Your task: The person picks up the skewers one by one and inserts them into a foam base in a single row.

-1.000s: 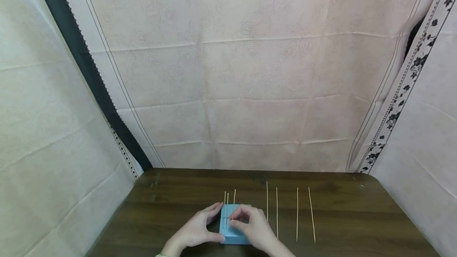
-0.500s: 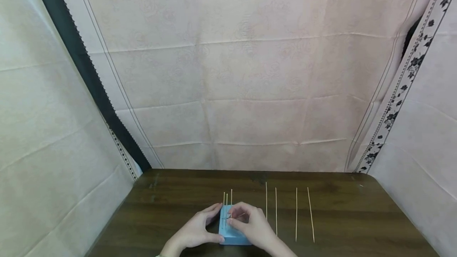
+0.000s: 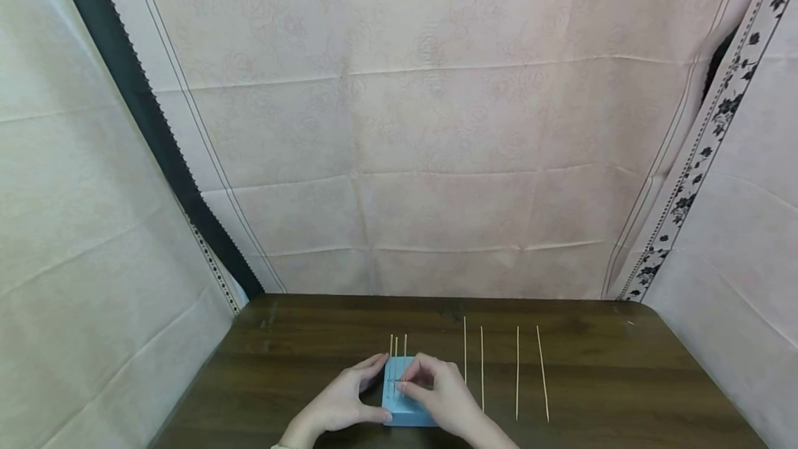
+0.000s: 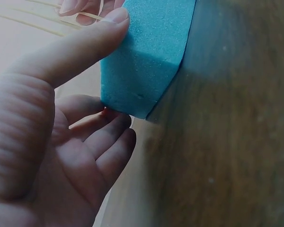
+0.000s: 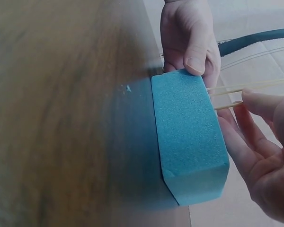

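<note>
A light blue foam block [image 3: 408,418] sits on the brown table in front of me in the head view. My left hand [image 3: 339,400] grips its left end, the thumb at the near corner and the fingers round the far side. Thin wooden skewers stand up from the block's top, two of them side by side near its left edge. Just right of those, my right hand [image 3: 441,393] pinches another upright skewer [image 3: 405,345] between thumb and index finger. In the right wrist view, the pinched skewer [image 5: 225,108] meets the block's top face. The right hand hides part of the block.
Several loose skewers [image 3: 518,373] lie apart on the table [image 3: 598,366], right of the block. Small blue crumbs [image 5: 128,88] lie beside the block in the right wrist view. Pale cloth [image 3: 436,158] hangs behind the table and along both sides.
The pinched skewer's top has shifted a little left, closer to the other two, and sits slightly lower. My left hand stays on the block; the loose skewers have not moved.
</note>
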Demonstrator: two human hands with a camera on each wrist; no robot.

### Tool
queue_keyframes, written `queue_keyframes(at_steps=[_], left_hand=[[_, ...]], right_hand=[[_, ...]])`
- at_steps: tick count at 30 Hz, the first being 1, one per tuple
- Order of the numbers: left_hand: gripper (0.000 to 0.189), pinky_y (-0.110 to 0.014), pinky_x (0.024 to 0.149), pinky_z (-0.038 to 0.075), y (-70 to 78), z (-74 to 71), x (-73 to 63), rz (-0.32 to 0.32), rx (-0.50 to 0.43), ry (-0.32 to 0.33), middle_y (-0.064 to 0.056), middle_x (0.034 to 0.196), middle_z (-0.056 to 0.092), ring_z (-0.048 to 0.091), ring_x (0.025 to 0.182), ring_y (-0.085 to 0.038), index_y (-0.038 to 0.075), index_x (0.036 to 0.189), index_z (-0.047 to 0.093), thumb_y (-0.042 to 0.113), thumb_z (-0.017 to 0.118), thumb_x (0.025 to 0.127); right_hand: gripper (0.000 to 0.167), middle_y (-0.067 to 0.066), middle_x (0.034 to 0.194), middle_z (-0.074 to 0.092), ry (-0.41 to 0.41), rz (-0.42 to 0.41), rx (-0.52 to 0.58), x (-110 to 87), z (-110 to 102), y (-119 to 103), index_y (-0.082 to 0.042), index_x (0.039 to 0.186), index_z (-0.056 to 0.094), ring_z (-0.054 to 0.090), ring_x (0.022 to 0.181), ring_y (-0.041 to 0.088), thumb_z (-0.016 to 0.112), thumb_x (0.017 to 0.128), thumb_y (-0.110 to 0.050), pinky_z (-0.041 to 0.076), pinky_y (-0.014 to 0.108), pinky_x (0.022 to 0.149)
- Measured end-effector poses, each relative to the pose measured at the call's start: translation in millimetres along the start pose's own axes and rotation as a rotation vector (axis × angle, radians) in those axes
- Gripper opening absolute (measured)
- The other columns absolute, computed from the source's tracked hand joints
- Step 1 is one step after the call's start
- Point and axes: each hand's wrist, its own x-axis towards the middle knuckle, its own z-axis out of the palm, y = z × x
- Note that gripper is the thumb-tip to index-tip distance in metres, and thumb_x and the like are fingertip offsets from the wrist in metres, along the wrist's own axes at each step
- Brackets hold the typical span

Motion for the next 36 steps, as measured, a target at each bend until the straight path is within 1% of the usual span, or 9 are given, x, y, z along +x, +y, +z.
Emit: queue_keyframes(at_steps=[9, 16, 23, 29, 36], left_hand=[[0.101, -0.053, 0.118, 0.041, -0.2, 0.9, -0.5, -0.002, 0.047, 0.007, -0.026, 0.17, 0.032, 0.047, 0.147, -0.04, 0.0, 0.164, 0.039, 0.044, 0.089, 0.088], [0.101, -0.061, 0.12, 0.035, 0.3, 0.3, -0.4, -0.004, 0.053, 0.013, -0.026, 0.17, 0.032, 0.036, 0.154, -0.041, -0.001, 0.164, 0.038, 0.045, 0.088, 0.089], [0.102, -0.065, 0.12, 0.033, 0.8, 1.5, -0.2, 0.001, 0.094, 0.023, -0.023, 0.17, 0.034, 0.036, 0.154, -0.041, 0.001, 0.164, 0.04, 0.049, 0.087, 0.088], [0.101, -0.066, 0.12, 0.032, -0.7, 1.6, -0.3, -0.001, 0.097, 0.023, -0.023, 0.17, 0.035, 0.035, 0.155, -0.042, 0.003, 0.164, 0.04, 0.049, 0.087, 0.088], [0.1, -0.066, 0.12, 0.033, 0.0, 1.7, -0.7, -0.007, 0.089, 0.025, -0.023, 0.17, 0.035, 0.035, 0.155, -0.043, 0.003, 0.164, 0.04, 0.048, 0.087, 0.088]], right_hand=[[0.017, -0.015, 0.093, 0.075, 0.0, -0.007, 0.001, 0.0, -0.4, -1.6, -0.023, 0.088, 0.068, 0.072, 0.087, 0.006, 0.082, 0.098, -0.022, 0.058, 0.026, 0.08], [0.019, -0.013, 0.092, 0.074, 0.011, -0.033, -0.012, -0.2, 0.4, -3.9, -0.021, 0.087, 0.066, 0.072, 0.086, 0.005, 0.082, 0.097, -0.02, 0.059, 0.025, 0.078], [0.02, -0.014, 0.089, 0.073, 0.012, -0.033, -0.041, -0.8, 2.0, -3.6, -0.021, 0.087, 0.065, 0.071, 0.084, 0.004, 0.082, 0.097, -0.02, 0.059, 0.024, 0.076], [0.021, -0.014, 0.089, 0.072, 0.008, -0.021, -0.047, -1.6, 3.0, -3.9, -0.021, 0.088, 0.064, 0.071, 0.083, 0.004, 0.082, 0.097, -0.022, 0.058, 0.024, 0.076], [0.019, -0.015, 0.089, 0.074, 0.014, -0.027, -0.062, -1.1, 3.4, -2.0, -0.022, 0.09, 0.064, 0.071, 0.083, 0.003, 0.082, 0.097, -0.024, 0.059, 0.026, 0.077]])
